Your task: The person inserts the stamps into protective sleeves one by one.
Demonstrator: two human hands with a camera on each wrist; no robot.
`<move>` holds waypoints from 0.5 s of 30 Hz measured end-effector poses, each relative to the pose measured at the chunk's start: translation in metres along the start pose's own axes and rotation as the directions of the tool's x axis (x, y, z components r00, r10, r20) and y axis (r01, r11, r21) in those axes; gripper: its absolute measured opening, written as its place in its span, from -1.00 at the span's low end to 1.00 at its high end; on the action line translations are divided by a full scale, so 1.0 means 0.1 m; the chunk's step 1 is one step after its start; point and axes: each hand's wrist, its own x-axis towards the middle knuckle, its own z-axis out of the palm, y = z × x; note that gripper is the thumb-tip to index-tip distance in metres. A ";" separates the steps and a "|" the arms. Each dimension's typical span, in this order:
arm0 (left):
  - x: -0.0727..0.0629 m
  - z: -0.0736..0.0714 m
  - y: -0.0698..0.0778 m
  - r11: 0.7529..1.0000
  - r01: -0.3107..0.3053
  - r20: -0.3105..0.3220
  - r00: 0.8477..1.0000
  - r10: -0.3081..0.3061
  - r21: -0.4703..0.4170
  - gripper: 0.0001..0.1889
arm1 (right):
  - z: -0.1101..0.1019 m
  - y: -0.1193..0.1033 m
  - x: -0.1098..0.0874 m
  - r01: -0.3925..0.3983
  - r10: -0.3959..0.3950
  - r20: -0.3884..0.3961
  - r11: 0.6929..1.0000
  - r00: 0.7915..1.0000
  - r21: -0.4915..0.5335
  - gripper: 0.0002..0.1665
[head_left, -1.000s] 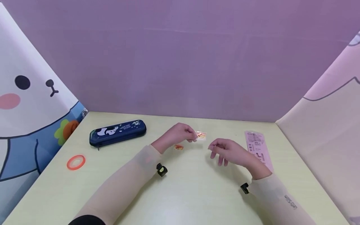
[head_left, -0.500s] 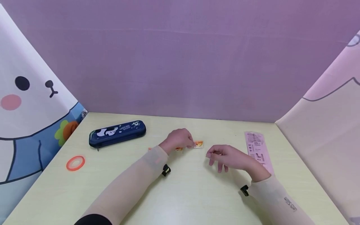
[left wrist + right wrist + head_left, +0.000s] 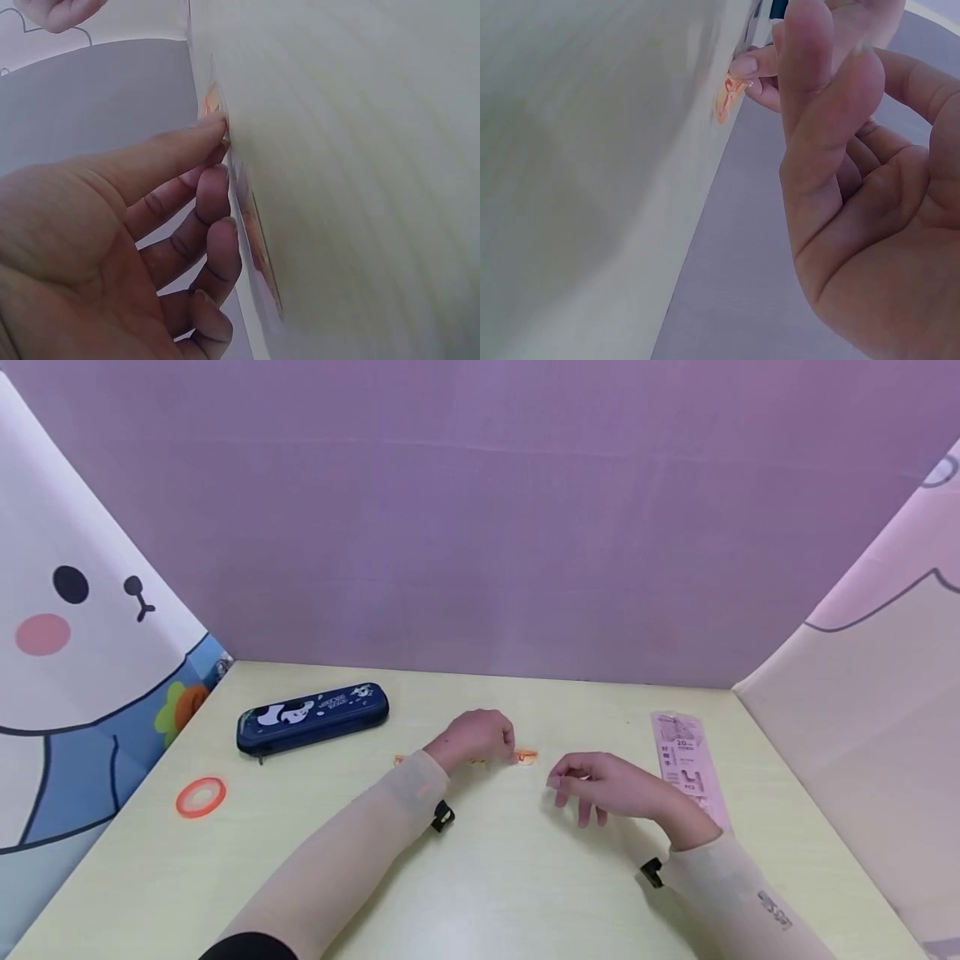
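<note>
My left hand [image 3: 478, 735] is low over the table's middle, its thumb and forefinger pinching a small flat orange-printed piece [image 3: 528, 757] like a sticker. In the left wrist view that piece [image 3: 213, 99] sits between the fingertips right at the table surface. A similar orange-printed piece [image 3: 259, 244] lies below the curled fingers, and the tip of another orange piece [image 3: 399, 759] shows left of the wrist. To the right, my right hand [image 3: 606, 783] hovers with loosely bent fingers and holds nothing. The right wrist view shows the pinched piece [image 3: 730, 97] beyond its fingers.
A dark blue pencil case [image 3: 313, 717] with a panda print lies at the back left. Nearer on that side is an orange ring [image 3: 201, 797]. A pink printed packet [image 3: 688, 760] lies right of my right hand. A purple backdrop [image 3: 480, 527] rises behind the table.
My left hand has come down and nearer to me, bringing the orange-printed piece from raised to table level. The right hand has drifted slightly left and toward me.
</note>
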 end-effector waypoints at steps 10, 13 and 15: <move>-0.02 -0.01 0.01 1.000 0.009 0.009 1.000 -0.009 -0.017 -0.77 | 0.03 0.00 0.01 0.008 -0.008 0.013 1.000 1.000 -0.012 -0.67; -0.02 -0.01 0.01 1.000 0.030 0.007 1.000 -0.030 -0.007 -0.75 | 0.04 0.00 0.02 0.004 -0.004 0.021 1.000 1.000 -0.004 -0.68; -0.02 -0.01 0.01 0.999 0.043 0.011 0.999 -0.043 0.006 -0.74 | 0.05 0.00 0.02 0.000 0.000 0.030 1.000 1.000 0.006 -0.67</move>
